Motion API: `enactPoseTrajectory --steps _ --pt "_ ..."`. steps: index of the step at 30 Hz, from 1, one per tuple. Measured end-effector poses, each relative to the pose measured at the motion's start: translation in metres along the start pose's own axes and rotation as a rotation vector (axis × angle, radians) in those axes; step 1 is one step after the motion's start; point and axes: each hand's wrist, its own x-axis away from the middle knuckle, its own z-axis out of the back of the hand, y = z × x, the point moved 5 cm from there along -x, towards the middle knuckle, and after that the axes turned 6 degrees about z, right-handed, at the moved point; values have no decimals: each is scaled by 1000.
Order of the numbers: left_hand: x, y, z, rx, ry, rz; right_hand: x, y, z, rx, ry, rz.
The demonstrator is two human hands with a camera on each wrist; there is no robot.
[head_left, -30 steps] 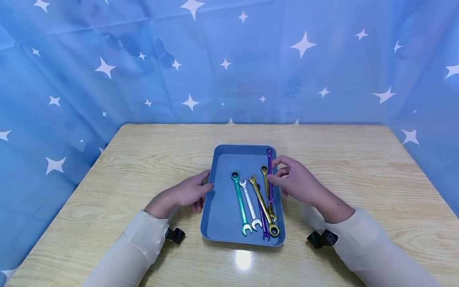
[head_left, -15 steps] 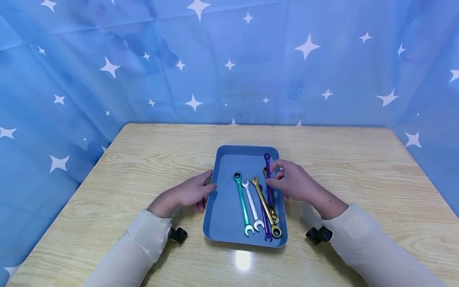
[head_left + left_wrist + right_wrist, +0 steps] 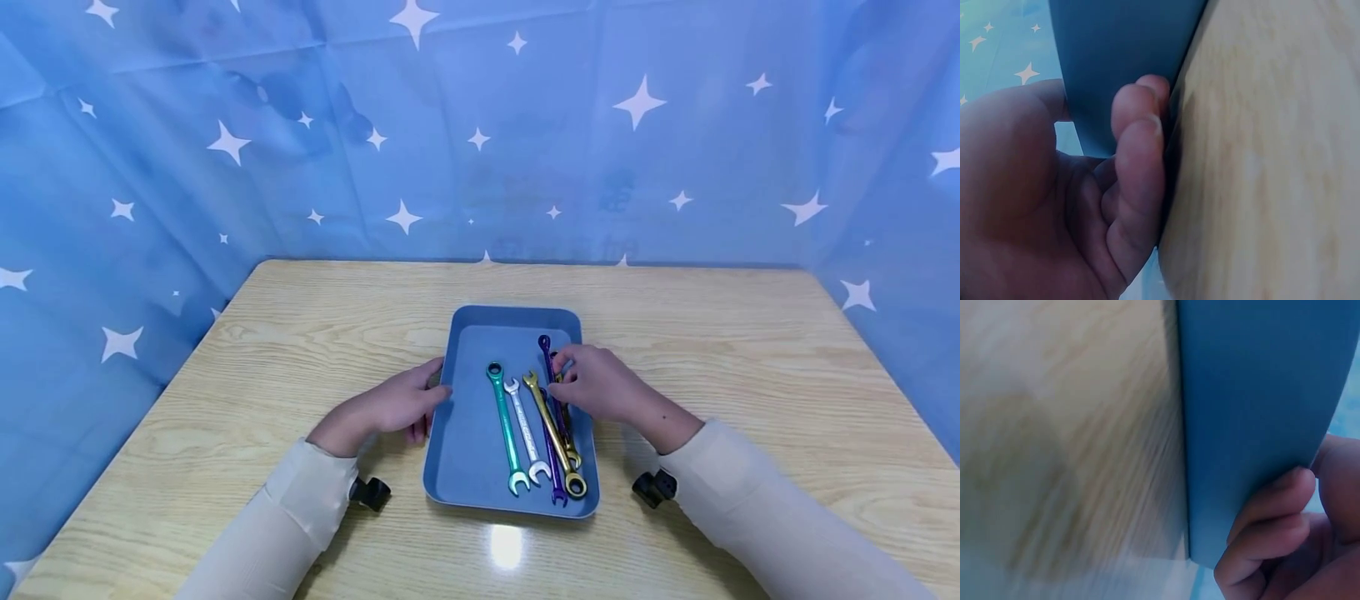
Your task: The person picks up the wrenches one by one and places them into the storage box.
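A blue tray (image 3: 472, 450) holds several combination wrenches. My left hand (image 3: 393, 400) grips its left side, thumb over the rim and fingers against the outer wall, as the left wrist view shows close up. At the right side, my right hand (image 3: 600, 383) pinches a purple wrench (image 3: 547, 350) between thumb and forefinger; its lower part overlaps a gold wrench (image 3: 574, 457). In the right wrist view, curled fingers (image 3: 1272, 531) lie by the tray's outer wall. Left of these are another gold wrench (image 3: 553, 429), a second purple wrench (image 3: 557, 492) partly beneath it, a silver wrench (image 3: 527, 429) and a green wrench (image 3: 503, 421).
The tray stands on a light wooden table (image 3: 315, 325). Behind the table hangs a blue curtain (image 3: 450, 183) with white stars. A small black camera is strapped on each wrist.
My right hand has moved left and slightly nearer with the purple wrench, whose ring end now sits lower and farther left, beside the gold wrenches. My left hand stays on the tray.
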Motion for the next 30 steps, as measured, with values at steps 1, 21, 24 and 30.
enactPoseTrajectory --steps 1,21,24,30 --pt "0 0 0 -1 1 -6 -1 0 -1 9 -4 -4" --pt "-6 -4 1 0 19 1 -12 3 -9 119 -50 -50" --pt "-7 -4 1 -1 20 -1 -11 3 -9 133 -47 -50" --pt "-7 -3 0 -12 10 -10 -11 3 -8 128 -51 -56"
